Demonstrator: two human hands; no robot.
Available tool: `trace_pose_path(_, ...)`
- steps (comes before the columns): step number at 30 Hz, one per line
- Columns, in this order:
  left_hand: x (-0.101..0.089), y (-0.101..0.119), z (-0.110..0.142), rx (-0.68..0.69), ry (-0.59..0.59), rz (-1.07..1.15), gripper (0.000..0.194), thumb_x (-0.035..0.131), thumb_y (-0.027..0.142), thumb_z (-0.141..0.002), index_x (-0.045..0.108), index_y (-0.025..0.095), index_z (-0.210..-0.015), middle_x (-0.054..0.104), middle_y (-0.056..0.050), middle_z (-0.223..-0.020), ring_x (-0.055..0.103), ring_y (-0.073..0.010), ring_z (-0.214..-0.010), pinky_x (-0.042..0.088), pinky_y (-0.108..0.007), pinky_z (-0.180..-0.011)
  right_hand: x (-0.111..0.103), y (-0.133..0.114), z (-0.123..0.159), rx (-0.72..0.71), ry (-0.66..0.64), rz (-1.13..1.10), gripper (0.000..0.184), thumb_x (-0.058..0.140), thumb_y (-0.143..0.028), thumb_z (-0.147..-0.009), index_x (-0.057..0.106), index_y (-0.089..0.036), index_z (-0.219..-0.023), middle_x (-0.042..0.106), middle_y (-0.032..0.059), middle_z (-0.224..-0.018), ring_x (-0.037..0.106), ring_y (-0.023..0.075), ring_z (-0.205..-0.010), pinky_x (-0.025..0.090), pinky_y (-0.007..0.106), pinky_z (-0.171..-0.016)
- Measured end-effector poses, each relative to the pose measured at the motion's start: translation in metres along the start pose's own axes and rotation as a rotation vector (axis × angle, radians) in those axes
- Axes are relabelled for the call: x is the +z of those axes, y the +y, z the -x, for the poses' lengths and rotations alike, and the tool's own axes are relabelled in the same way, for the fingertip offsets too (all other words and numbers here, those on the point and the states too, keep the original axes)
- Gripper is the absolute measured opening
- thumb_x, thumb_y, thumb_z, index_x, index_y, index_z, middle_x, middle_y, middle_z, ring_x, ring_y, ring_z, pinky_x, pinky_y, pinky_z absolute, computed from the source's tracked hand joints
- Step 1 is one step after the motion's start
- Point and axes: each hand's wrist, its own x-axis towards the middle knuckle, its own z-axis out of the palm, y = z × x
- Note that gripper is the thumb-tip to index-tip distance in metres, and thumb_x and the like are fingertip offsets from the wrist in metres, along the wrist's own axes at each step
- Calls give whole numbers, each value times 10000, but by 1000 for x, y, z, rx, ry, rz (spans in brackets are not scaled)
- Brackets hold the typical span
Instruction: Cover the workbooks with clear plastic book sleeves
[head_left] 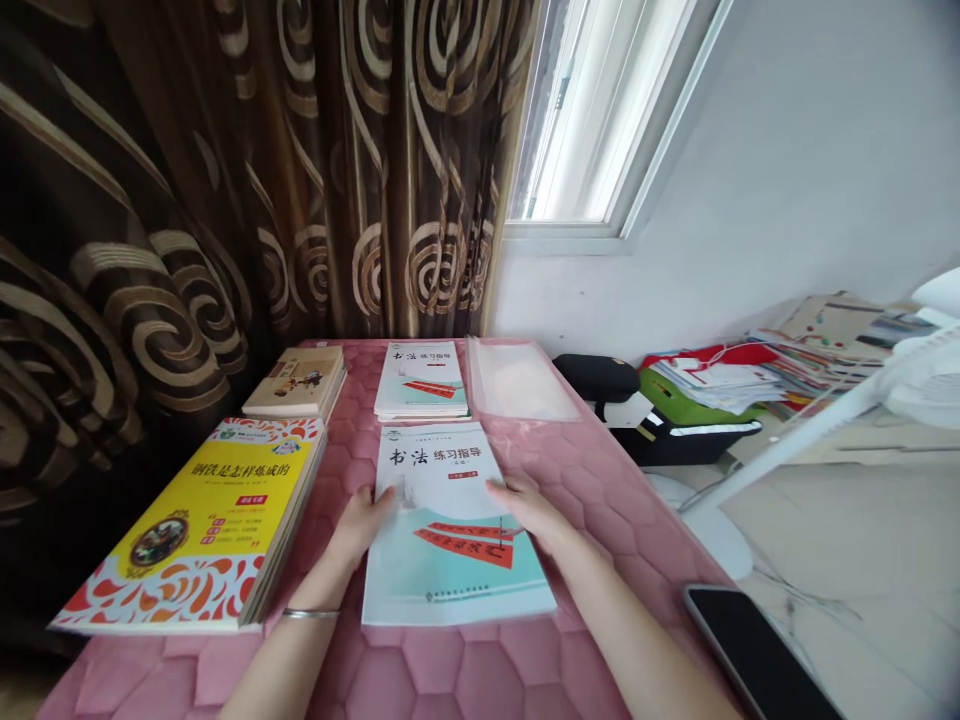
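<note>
Between my two hands is a white and teal calligraphy workbook (450, 510), its cover facing up and a red banner printed across it. My left hand (364, 525) grips its left edge, fingers curled against the side and a silver bangle on the wrist. On the opposite edge, my right hand (529, 510) holds on with the thumb over the cover. Just beyond lies a small stack of books topped by a matching workbook (422, 378). Whether the held workbook rests on the cloth or hovers slightly above it, I cannot tell.
To the left lies a stack topped by a yellow book (217, 510), with a tan book pile (296, 382) behind it. A clear plastic sleeve (521, 380) is at the far right of the pink quilted cloth (420, 670). A phone (757, 650) and white fan (810, 420) are right.
</note>
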Motion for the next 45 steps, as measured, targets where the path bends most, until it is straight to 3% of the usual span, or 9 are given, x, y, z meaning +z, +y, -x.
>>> trace_pose_path(5, -6, 20, 15, -140, -310, 568, 508, 834, 423, -574, 671, 91, -922, 755, -133, -829, 709, -245, -717, 555, -344, -675, -2, -15, 14, 13, -55, -162, 379, 742, -476, -677, 706, -179, -910, 753, 67, -926, 696, 278, -908, 543, 421, -841)
trace_pose_path(9, -14, 32, 20, -187, -381, 647, 482, 850, 391, -560, 685, 91, -900, 752, -101, -762, 704, -222, -640, 556, -328, -633, 1, -29, 30, 91, -117, -324, 370, 734, -438, -713, 708, -188, -984, 750, 80, -966, 710, 279, -865, 574, 429, -778)
trace_pose_path(16, -14, 30, 20, -141, -335, 642, 491, 859, 425, -557, 666, 105, -876, 748, -85, -771, 681, -191, -626, 534, -292, -603, -5, -18, 16, -74, -33, -121, 400, 709, -525, -698, 702, -173, -888, 735, 61, -909, 679, 275, -909, 545, 409, -806)
trace_pose_path(20, -11, 26, 17, -23, -293, 565, 556, 825, 502, -580, 649, 109, -932, 742, -99, -842, 679, -215, -711, 525, -307, -653, -6, -9, 4, -256, 32, 57, 477, 621, -597, -754, 657, -193, -1005, 711, 57, -986, 644, 271, -961, 523, 407, -838)
trace_pose_path(27, -9, 37, 27, 384, 54, 404, 411, 637, 553, -780, 600, 171, -927, 684, -50, -906, 615, -190, -842, 484, -292, -785, -4, -26, 26, -569, 277, 244, 391, 366, -565, -924, 537, -245, -1070, 661, 79, -1038, 605, 238, -954, 496, 345, -864)
trace_pose_path(31, -8, 49, 45, 520, 136, 381, 407, 577, 529, -840, 614, 169, -1027, 676, -73, -1025, 602, -200, -971, 458, -296, -894, -11, -29, 36, -636, 455, 310, 387, 357, -567, -926, 536, -240, -1029, 649, 109, -1010, 595, 257, -966, 494, 357, -866)
trace_pose_path(34, -7, 48, 51, 566, 181, 351, 389, 556, 514, -859, 626, 172, -1031, 682, -76, -1042, 602, -207, -1010, 453, -308, -920, -9, -31, 39, -730, 461, 205, 402, 400, -558, -922, 551, -230, -1099, 651, 113, -1093, 591, 260, -1039, 496, 372, -898)
trace_pose_path(40, -5, 32, 40, 494, 79, 342, 406, 613, 522, -810, 639, 170, -1012, 713, -94, -1052, 637, -237, -1008, 485, -369, -915, 6, -28, 35, -679, 384, -27, 453, 456, -605, -885, 639, -246, -1093, 712, 81, -1057, 642, 258, -978, 549, 359, -824)
trace_pose_path(45, -3, 29, 34, 424, 3, 393, 464, 666, 547, -751, 658, 164, -1011, 734, -96, -1025, 657, -233, -959, 514, -350, -852, 12, -10, 22, -633, 307, -125, 463, 446, -570, -913, 598, -231, -1188, 681, 91, -1170, 638, 243, -1035, 526, 372, -906)
